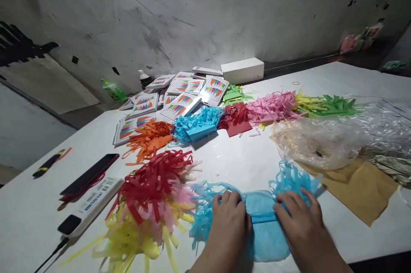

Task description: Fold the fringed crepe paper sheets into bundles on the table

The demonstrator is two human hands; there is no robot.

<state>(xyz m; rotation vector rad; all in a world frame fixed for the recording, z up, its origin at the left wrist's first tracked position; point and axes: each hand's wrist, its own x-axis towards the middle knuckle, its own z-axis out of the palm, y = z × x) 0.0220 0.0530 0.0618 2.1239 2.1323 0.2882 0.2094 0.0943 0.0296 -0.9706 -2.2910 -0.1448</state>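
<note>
Blue fringed tissue paper (265,238) lies on the white table close to me, with a folded strip across its middle and cut fringes at its left and right ends. My left hand (228,217) rests on its left part, fingers curled and closed on the paper. On the opposite side, my right hand (298,213) grips the paper beside the right fringe, fingers bent over it. My thumbs and the undersides of both hands are mostly hidden. Left of my left hand lie a red fringed tissue bundle (150,183) and yellow fringed tissue (131,230), with pink strips between them.
Orange (150,136), blue (197,125), red (236,118) and pink (272,106) tassels form a row farther back. Behind are printed packets (183,103) and a white box (242,70). Left lie a phone (90,174) and power strip (99,200); right, plastic bags (321,140) and brown paper (359,185).
</note>
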